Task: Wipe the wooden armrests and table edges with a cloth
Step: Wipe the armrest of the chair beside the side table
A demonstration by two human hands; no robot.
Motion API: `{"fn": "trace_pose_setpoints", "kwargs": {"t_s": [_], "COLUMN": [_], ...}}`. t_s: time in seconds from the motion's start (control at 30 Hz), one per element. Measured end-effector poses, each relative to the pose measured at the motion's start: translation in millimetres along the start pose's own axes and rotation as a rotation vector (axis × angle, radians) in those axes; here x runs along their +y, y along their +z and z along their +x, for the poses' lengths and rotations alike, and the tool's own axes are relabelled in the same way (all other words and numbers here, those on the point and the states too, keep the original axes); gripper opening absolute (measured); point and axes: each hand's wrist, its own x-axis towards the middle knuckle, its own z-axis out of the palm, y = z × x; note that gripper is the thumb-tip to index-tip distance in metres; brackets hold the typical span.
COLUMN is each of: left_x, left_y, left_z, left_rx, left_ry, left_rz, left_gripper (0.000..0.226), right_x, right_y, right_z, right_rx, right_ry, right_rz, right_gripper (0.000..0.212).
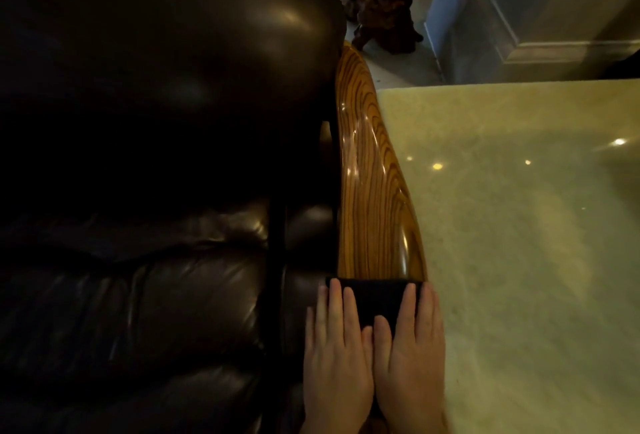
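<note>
A glossy striped wooden armrest (370,184) runs from the upper middle down toward me, between a dark leather armchair and a pale stone table. A dark cloth (375,298) lies across the armrest's near end. My left hand (334,361) and my right hand (410,357) press flat on the cloth side by side, fingers extended and pointing away from me. Most of the cloth is hidden under my palms.
The dark leather armchair (156,156) fills the left half. The pale polished stone table top (519,225) fills the right, its edge touching the armrest. A carved dark wooden stand (384,4) is on the floor beyond, beside a light wall base (554,49).
</note>
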Motion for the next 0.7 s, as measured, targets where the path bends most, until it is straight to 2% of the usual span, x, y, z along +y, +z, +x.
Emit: {"fn": "trace_pose_setpoints", "kwargs": {"t_s": [0.3,0.47,0.57,0.7], "left_x": [-0.8,-7.7,-13.6,-17.1], "left_y": [0.3,-13.9,-29.5,-40.7], "left_z": [-17.9,-14.8,-4.5,15.5], "left_rx": [0.028,0.046,0.000,-0.077], "left_ry": [0.023,0.074,0.007,-0.116], "left_rz": [-0.053,-0.228,-0.403,-0.479], "left_gripper": [0.057,0.060,0.071,0.087], "right_x": [7.9,7.1,7.4,9.4], "right_y": [2.2,-2.8,-11.0,-26.4], "right_z": [-15.7,-15.6,-12.1,1.7], "right_rx": [-0.007,0.021,0.010,-0.106], "right_ry": [-0.043,-0.052,-0.034,-0.021], "right_rz": [0.075,0.063,0.090,0.079], "right_gripper": [0.066,0.065,0.064,0.073]}}
